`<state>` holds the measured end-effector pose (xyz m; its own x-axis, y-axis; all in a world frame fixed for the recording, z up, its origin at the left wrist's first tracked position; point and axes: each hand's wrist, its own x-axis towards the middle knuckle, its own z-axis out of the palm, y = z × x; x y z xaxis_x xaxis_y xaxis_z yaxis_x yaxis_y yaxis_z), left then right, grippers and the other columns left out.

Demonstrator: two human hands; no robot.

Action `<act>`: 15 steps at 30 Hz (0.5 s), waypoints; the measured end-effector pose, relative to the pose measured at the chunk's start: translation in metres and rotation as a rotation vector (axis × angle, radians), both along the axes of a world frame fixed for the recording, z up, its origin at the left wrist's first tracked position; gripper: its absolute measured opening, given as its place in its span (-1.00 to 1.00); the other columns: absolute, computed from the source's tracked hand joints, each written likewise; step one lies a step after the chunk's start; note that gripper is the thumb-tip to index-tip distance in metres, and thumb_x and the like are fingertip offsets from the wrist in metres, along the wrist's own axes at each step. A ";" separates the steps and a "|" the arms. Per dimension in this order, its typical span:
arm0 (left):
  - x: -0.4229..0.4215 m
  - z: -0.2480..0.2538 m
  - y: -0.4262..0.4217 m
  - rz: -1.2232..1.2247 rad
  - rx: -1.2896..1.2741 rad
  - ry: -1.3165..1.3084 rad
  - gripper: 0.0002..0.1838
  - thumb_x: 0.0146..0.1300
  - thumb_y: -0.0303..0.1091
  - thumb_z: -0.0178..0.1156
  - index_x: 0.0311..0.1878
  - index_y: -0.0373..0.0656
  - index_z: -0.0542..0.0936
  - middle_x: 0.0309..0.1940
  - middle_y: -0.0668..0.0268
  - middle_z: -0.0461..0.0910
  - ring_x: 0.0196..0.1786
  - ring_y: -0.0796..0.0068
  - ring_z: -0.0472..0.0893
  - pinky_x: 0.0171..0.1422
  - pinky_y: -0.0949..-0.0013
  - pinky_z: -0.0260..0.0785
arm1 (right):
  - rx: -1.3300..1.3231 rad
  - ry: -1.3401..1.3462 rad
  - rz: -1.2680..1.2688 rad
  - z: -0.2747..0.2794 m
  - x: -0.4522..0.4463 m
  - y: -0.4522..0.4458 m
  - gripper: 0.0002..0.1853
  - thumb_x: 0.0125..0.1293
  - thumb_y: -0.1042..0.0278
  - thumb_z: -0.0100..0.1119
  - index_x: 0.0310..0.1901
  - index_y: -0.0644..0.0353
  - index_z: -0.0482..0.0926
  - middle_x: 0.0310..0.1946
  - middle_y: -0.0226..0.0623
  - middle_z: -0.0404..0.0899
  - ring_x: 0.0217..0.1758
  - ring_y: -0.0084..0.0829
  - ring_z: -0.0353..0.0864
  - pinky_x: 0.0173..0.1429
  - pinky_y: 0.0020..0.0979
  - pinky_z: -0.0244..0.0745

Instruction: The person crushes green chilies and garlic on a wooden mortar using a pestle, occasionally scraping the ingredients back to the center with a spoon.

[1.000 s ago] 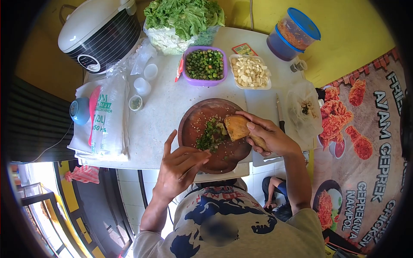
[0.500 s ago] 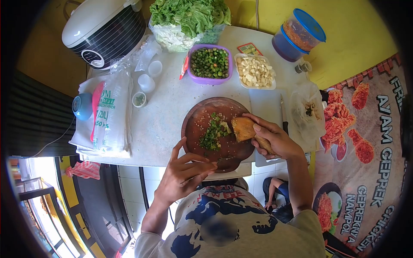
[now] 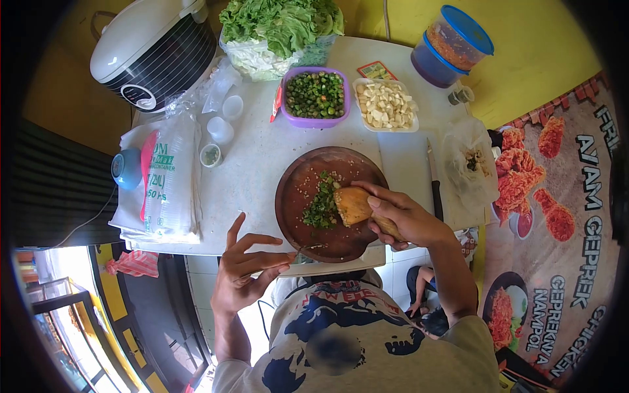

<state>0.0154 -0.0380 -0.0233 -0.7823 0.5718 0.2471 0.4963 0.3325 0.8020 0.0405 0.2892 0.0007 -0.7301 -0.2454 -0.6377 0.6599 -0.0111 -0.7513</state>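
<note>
On the table in front of me is a round wooden mortar (image 3: 295, 173) with chopped green chillies (image 3: 321, 204) and pale seeds in it. My right hand (image 3: 406, 219) grips a wooden pestle (image 3: 354, 204), whose broad, seed-flecked head rests at the right edge of the chillies. At the mortar's lower left, my left hand (image 3: 249, 265) pinches a thin spoon (image 3: 312, 247) between thumb and forefinger, other fingers raised. Its tip lies over the mortar's near rim; the hand hides most of the handle.
Behind the mortar stand a purple tub of cut green chillies (image 3: 316, 122), a white tray of pale chopped pieces (image 3: 386, 128) and a box of lettuce (image 3: 282, 26). A knife (image 3: 436, 196) lies right. Plastic bags (image 3: 170, 196) and a rice cooker (image 3: 157, 52) are left. A person (image 3: 422, 291) sits below.
My left hand has moved left and slightly down, drawing the spoon toward the mortar's lower left. My right hand has shifted the pestle left, onto the edge of the chillies.
</note>
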 end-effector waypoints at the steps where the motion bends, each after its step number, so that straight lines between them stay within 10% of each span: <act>1: 0.000 -0.003 0.000 0.021 0.008 -0.028 -0.85 0.16 -0.22 0.52 -0.19 0.12 0.85 -0.27 0.53 0.84 0.06 0.47 0.73 0.68 -0.25 -0.06 | -0.019 0.024 0.014 0.000 -0.001 -0.003 -0.41 0.67 -0.05 -0.10 0.63 -0.17 0.17 -0.40 -0.47 0.45 -0.55 -0.70 0.40 -0.61 -0.63 0.23; 9: -0.012 -0.009 0.026 0.040 0.083 0.050 -0.87 0.21 -0.31 0.49 -0.17 0.03 0.85 -0.27 0.53 0.84 0.05 0.44 0.73 0.69 -0.26 -0.07 | 0.362 0.365 0.025 0.011 0.013 -0.004 -0.40 0.62 0.18 0.10 0.61 -0.07 0.24 -0.37 -0.33 0.56 -0.47 -0.64 0.47 -0.35 -0.48 0.50; 15: -0.003 0.000 0.006 0.416 0.258 0.122 -0.94 0.29 -0.46 0.41 -0.21 -0.12 0.81 -0.34 0.35 0.82 -0.18 0.44 0.77 0.64 -0.24 0.07 | 0.671 0.785 0.370 0.012 0.028 -0.031 -0.32 0.49 0.32 0.15 0.60 -0.08 0.21 -0.19 0.09 0.67 -0.23 0.07 0.77 -0.11 -0.04 0.69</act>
<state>0.0123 -0.0324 -0.0231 -0.8877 0.1256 0.4429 0.4588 0.3203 0.8288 0.0684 0.2581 0.0131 -0.9438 -0.3103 -0.1135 -0.1266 0.6570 -0.7432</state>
